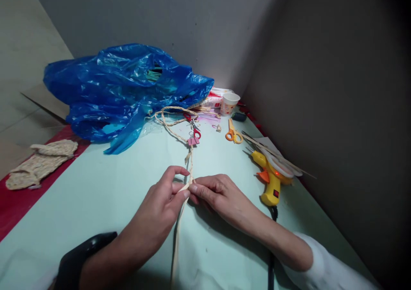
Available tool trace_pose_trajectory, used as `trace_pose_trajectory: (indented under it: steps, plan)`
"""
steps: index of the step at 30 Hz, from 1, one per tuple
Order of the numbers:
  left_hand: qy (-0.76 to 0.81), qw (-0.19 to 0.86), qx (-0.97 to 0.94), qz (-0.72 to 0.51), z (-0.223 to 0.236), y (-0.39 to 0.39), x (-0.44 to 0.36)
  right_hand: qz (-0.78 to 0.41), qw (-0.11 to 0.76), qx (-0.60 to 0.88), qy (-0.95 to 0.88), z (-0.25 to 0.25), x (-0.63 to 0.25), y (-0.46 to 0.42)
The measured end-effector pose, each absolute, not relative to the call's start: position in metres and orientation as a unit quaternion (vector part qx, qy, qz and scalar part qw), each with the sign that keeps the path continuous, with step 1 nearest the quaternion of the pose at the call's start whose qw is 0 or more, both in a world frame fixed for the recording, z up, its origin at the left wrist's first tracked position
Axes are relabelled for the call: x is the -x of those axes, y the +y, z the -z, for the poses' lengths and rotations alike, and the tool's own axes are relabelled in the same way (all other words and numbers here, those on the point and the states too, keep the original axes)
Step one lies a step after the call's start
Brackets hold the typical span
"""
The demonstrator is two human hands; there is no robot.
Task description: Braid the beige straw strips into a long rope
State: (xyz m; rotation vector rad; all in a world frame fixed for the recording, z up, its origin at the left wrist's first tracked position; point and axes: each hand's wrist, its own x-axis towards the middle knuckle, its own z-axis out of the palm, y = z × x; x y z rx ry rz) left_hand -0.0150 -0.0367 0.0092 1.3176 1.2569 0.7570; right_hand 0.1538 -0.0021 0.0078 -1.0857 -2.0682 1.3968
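A pale straw-coloured braid [192,159] runs down the table from a pink binder clip [193,141]. My left hand [168,193] pinches its lower end between thumb and fingers, the index finger bent above. From the other side my right hand [212,189] pinches strands at the same spot, fingertips almost touching the left ones. Loose unbraided strands [178,243] hang down from the hands toward the near edge. Beyond the clip, the finished braid [175,110] loops back beside the blue bag. Red-handled scissors [196,132] lie just behind the clip.
A blue plastic bag [128,88] fills the back left. On the right lie a yellow glue gun [271,183] with its cord, orange scissors [233,133] and thin sticks. A paper cup [229,103] stands at the back. A woven straw piece [41,161] lies far left.
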Motion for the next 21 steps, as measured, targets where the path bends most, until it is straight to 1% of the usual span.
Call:
trace_pose_trajectory:
  steps: [4,7,9,11,15,18,21]
  plan:
    - [0.595,0.407,-0.647,-0.248,-0.015,-0.042,0.015,-0.463,0.237,0.426,-0.740,-0.007,-0.148,-0.007]
    - [0.604,0.305,-0.710,-0.198,-0.013,-0.043,0.018,-0.433,0.242,0.449,-0.743,-0.007,-0.145,-0.012]
    - [0.597,0.247,-0.741,-0.181,-0.010,-0.043,0.019,-0.410,0.255,0.455,-0.748,-0.007,-0.144,-0.015]
    - [0.591,0.212,-0.758,-0.178,-0.007,-0.045,0.019,-0.410,0.276,0.448,-0.745,-0.005,-0.144,-0.016]
    - [0.581,0.174,-0.771,-0.193,-0.004,-0.052,0.016,-0.492,0.314,0.405,-0.704,-0.003,-0.144,-0.015]
    - [0.566,0.139,-0.790,-0.192,-0.001,-0.055,0.014,-0.601,0.315,0.382,-0.628,-0.003,-0.145,-0.014]
    - [0.548,0.082,-0.815,-0.172,0.002,-0.057,0.013,-0.702,0.306,0.376,-0.521,-0.004,-0.143,-0.015]
